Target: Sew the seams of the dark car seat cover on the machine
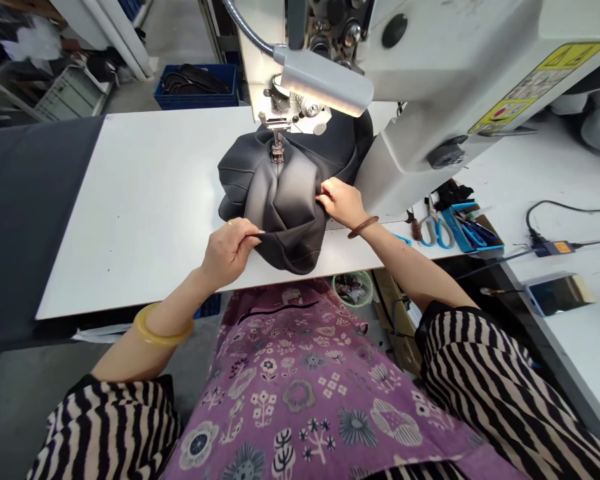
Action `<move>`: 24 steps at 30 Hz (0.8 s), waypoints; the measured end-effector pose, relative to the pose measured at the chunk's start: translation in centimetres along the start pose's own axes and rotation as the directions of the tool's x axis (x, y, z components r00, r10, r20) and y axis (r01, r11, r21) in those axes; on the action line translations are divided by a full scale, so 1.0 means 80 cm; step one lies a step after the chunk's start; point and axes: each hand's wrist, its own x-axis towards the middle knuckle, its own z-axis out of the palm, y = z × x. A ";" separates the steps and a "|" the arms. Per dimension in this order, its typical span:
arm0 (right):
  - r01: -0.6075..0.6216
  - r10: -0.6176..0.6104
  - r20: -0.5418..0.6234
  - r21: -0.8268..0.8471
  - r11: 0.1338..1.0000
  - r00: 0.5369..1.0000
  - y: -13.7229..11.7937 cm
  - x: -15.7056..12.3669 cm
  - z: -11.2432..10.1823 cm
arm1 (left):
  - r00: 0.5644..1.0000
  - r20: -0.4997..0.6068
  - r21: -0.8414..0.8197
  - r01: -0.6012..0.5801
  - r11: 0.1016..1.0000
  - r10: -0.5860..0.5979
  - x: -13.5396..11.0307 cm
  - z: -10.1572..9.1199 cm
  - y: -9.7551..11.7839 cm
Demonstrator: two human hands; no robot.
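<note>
A dark grey piece of leather-like material [295, 190] with stitched seams lies bunched on the white table, under the presser foot [277, 152] of a sewing machine [430, 73]. My left hand [231, 253] pinches its near left edge between thumb and fingers. On the right side, my right hand [344, 202] grips a fold of the same material, close to the machine's pillar. The material between my hands is rumpled and partly raised. Some of it runs back behind the needle area, where the machine head hides part of it.
A lit lamp [327, 77] hangs beside the needle. Blue-handled scissors [437, 230] and a blue box of tools [473, 227] lie right of my right arm. Farther right is a phone [555, 295]. Dark cloth [30, 220] covers the table's left end; a blue crate [197, 100] stands behind.
</note>
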 end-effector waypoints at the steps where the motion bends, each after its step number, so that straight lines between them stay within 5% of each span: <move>1: 0.047 -0.047 -0.017 -0.003 0.999 0.999 0.011 0.004 -0.006 | 1.000 0.002 -0.016 0.002 1.000 -0.002 -0.003 -0.005 -0.003; 7: 0.157 -0.151 -0.090 0.057 0.986 0.984 0.073 0.028 -0.034 | 0.991 0.095 -0.041 -0.090 0.995 0.094 -0.014 -0.015 -0.011; 11: 0.352 -0.344 -0.098 0.083 0.932 0.934 0.052 0.030 -0.055 | 0.965 0.165 -0.103 -0.187 0.977 0.202 0.005 -0.010 -0.004; 13: 0.504 -0.497 -0.100 0.058 0.862 0.862 0.020 0.034 -0.069 | 0.953 0.186 -0.132 -0.218 0.967 0.240 0.020 -0.010 0.000; 16: 0.728 -0.725 0.094 -0.001 0.685 0.682 -0.030 0.050 -0.080 | 0.933 0.209 -0.153 -0.265 0.952 0.294 0.039 -0.017 0.003; 19: 0.844 -0.800 0.282 -0.088 0.528 0.530 -0.055 0.065 -0.073 | 0.923 0.263 -0.126 -0.256 0.959 0.281 0.046 -0.032 -0.001; 24: 0.883 -0.857 0.221 -0.182 0.433 0.465 -0.046 0.061 -0.053 | 0.901 0.320 -0.027 -0.300 0.954 0.293 0.043 -0.055 -0.038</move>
